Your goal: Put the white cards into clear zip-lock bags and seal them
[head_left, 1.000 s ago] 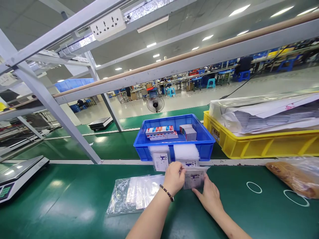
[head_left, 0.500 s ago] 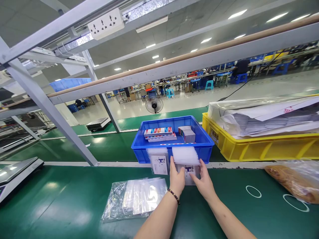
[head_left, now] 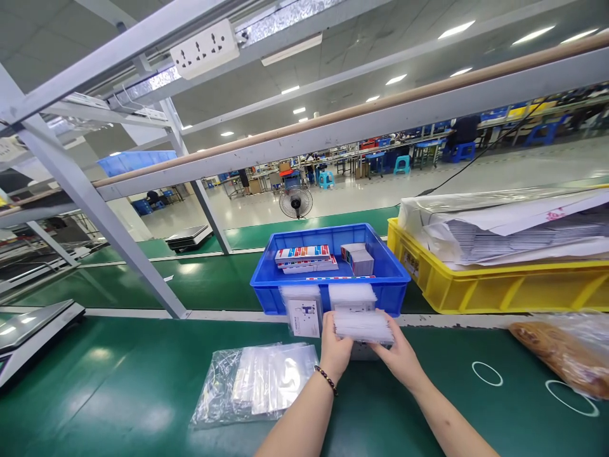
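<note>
Both my hands hold one stack of clear-bagged white cards (head_left: 363, 327) just above the green table (head_left: 118, 374), in front of the blue bin. My left hand (head_left: 334, 348) grips its left end and my right hand (head_left: 398, 355) its right end, fingers closed round it. Behind the held stack, more bagged cards (head_left: 353, 296) lean upright against the blue bin's front wall, and another bagged card pack (head_left: 304, 312) leans to their left.
The blue bin (head_left: 266, 282) holds colourful card boxes (head_left: 303, 256). A yellow crate (head_left: 499, 287) of paper sheets stands to its right. Empty clear bags (head_left: 259, 383) lie left of my arms. A scale (head_left: 33, 333) sits at far left, a bag of brown material (head_left: 561, 352) at right.
My hands pressed a bagged card against the leaning cards at the blue bin's front, then drew back toward me holding a stack of bagged cards lifted off the table.
</note>
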Motion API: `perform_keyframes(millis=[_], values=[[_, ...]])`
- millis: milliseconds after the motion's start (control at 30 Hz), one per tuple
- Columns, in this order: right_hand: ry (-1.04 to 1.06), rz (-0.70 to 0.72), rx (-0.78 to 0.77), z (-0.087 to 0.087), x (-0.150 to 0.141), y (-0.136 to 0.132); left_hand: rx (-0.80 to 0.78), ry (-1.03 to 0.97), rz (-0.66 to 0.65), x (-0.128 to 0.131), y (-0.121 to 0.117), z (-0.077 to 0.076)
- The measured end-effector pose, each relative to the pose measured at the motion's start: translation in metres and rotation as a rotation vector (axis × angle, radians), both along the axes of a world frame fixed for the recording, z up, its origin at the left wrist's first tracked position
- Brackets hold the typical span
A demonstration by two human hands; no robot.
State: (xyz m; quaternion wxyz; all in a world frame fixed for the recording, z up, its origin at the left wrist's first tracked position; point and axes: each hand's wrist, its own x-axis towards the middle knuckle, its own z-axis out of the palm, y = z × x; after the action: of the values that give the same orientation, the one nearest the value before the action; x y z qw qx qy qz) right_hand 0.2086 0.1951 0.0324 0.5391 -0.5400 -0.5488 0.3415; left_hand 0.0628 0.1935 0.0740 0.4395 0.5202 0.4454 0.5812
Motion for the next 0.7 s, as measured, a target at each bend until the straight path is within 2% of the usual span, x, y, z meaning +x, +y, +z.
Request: perform_keyframes(millis=[233,367,467,533,633,700], values=[[-0.092,0.144,-0.092,-0.006,0.013,-0.001,0.025,-0.082,-0.131,-0.001,-0.007,0.0],[-0.122,0.218,-0.115,0.0,0.009,-0.012,0.007,-0.08,-0.126,0.007,-0.022,0.008],[-0.125,0.262,-0.128,0.014,0.009,-0.037,-0.039,-0.075,-0.122,0.005,-0.042,0.024],[-0.053,0.33,-0.178,0.022,0.008,-0.063,-0.099,-0.042,-0.167,-0.002,-0.058,0.037],[0.224,0.525,-0.374,0.026,0.006,-0.105,-0.185,-0.071,-0.309,-0.019,-0.084,0.051],[0.355,0.612,-0.517,0.025,0.005,-0.127,-0.29,-0.23,-0.384,-0.03,-0.101,0.046]])
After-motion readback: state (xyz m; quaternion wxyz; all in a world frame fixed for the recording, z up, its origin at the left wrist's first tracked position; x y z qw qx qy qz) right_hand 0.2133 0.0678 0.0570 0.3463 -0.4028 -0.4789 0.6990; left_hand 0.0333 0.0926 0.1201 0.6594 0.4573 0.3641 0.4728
